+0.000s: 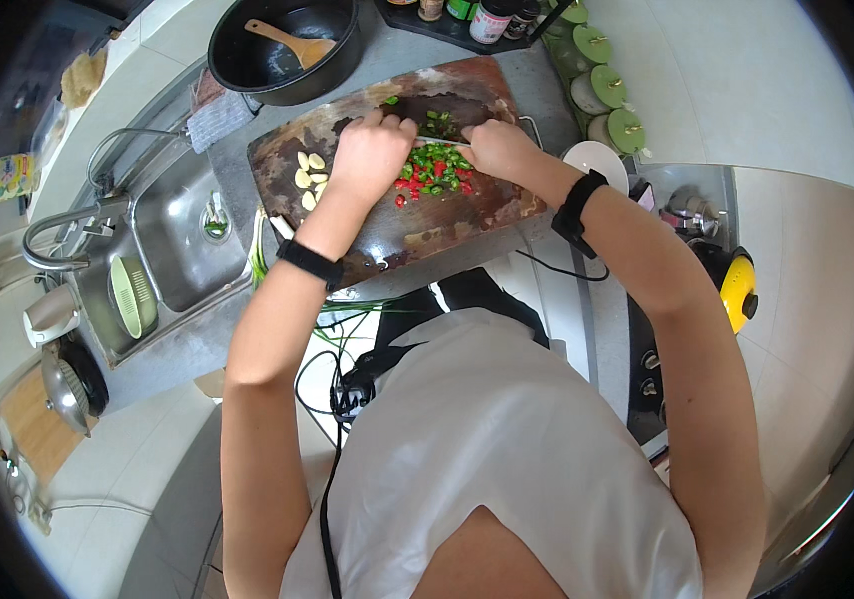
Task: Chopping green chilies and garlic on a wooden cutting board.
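My right hand [498, 150] is closed on a knife [443, 141], its thin blade seen nearly edge-on above the wooden cutting board [457, 216]. At the blade's other end, my left hand [376, 153] rests with bent fingers; whether it grips the blade or something beneath is hidden. Chopped green chilli peppers [427, 159] mixed with chopped red chilli peppers [439, 168] lie on the near side of the blade. More green pieces [438, 117] are beyond it. Several peeled garlic cloves [303, 178] sit left of my left wrist.
A black pot [284, 96] holding a wooden spatula [288, 43] stands behind the board. Left is a steel double sink [180, 217] with a green colander [133, 296]. Spring onions [258, 251] hang by the counter edge. A white plate [597, 162] and seasoning bottles [490, 22] flank the board.
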Demonstrator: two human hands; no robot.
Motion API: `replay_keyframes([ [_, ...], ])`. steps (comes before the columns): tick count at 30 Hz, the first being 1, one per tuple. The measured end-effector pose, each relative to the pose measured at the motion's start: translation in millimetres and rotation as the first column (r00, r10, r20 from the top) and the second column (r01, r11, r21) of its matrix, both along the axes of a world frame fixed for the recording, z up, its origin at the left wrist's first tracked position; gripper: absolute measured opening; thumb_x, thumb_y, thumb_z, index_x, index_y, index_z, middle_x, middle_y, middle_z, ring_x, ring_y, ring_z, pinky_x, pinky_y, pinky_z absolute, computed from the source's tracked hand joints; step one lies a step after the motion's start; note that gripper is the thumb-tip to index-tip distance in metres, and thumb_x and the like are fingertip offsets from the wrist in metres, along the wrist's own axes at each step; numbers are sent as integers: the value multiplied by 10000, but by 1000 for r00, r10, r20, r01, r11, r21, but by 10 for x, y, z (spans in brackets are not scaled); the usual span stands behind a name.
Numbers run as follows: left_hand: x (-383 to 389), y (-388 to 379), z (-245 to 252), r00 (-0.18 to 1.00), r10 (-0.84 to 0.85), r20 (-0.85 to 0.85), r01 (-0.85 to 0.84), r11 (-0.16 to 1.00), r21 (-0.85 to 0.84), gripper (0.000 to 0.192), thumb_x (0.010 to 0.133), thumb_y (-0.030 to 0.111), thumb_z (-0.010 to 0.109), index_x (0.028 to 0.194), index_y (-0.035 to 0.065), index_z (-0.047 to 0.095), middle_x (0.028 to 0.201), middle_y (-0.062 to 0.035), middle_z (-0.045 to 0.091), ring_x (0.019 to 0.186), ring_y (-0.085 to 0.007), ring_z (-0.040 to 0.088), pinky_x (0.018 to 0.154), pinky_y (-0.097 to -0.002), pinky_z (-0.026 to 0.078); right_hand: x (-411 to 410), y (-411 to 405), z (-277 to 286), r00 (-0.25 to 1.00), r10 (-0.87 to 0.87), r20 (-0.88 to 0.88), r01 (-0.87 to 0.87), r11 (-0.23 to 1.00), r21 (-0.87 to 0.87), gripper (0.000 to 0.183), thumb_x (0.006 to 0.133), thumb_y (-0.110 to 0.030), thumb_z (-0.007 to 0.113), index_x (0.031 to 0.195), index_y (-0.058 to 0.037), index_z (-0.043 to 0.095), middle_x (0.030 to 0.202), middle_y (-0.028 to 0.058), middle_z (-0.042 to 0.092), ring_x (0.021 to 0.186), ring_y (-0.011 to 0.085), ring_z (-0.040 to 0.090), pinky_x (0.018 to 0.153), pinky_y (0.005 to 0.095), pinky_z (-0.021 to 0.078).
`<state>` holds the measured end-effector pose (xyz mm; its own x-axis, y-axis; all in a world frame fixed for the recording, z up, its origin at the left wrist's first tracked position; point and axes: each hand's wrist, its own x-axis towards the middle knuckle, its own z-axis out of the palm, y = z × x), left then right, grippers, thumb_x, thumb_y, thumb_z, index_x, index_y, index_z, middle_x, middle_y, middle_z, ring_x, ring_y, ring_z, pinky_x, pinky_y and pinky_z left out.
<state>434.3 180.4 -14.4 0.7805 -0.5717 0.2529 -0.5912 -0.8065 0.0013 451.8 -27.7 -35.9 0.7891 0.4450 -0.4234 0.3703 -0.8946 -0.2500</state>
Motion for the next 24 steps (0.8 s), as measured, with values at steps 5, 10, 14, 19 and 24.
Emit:
replay_keyframes([
  [5,-158,244,-287,992,115,-43,-121,976,-180,187,726,240,668,754,82,573,713,-57,594,678,-234,575,605,-322,483,39,322,319,989,146,-13,-146,982,-119,194,801,-152,530,836,-31,678,861,172,659,784,324,653,676,423,524],
  [10,-162,496,-334,989,40,-142,-83,948,-307,182,747,251,662,761,83,594,752,-58,614,720,-232,585,630,-329,478,-179,661,701,991,62,-115,-74,992,-100,223,799,-121,508,917,-31,675,936,146,664,853,296,655,705,400,529],
  [14,-92,250,-222,996,-47,-79,39,994,-100,135,722,201,636,761,87,575,744,-21,586,740,-206,562,641,-314,481,-318,248,212,998,-5,-59,4,1000,-28,166,786,-114,536,833,-10,656,763,176,646,747,337,647,645,437,523],
  [19,-217,67,3,999,-49,-10,49,999,22,54,690,146,588,710,106,557,698,-9,558,715,-185,553,632,-304,478,-453,127,74,992,-119,-39,121,992,38,147,775,-126,549,802,-21,648,731,181,636,691,331,641,614,421,521],
  [24,-493,218,-242,997,71,-36,-73,994,-77,138,670,151,652,733,105,538,713,-17,559,693,-193,563,601,-314,484,-393,199,198,985,168,50,-165,985,-46,166,784,-126,528,797,-33,665,764,164,651,711,308,653,627,410,525],
])
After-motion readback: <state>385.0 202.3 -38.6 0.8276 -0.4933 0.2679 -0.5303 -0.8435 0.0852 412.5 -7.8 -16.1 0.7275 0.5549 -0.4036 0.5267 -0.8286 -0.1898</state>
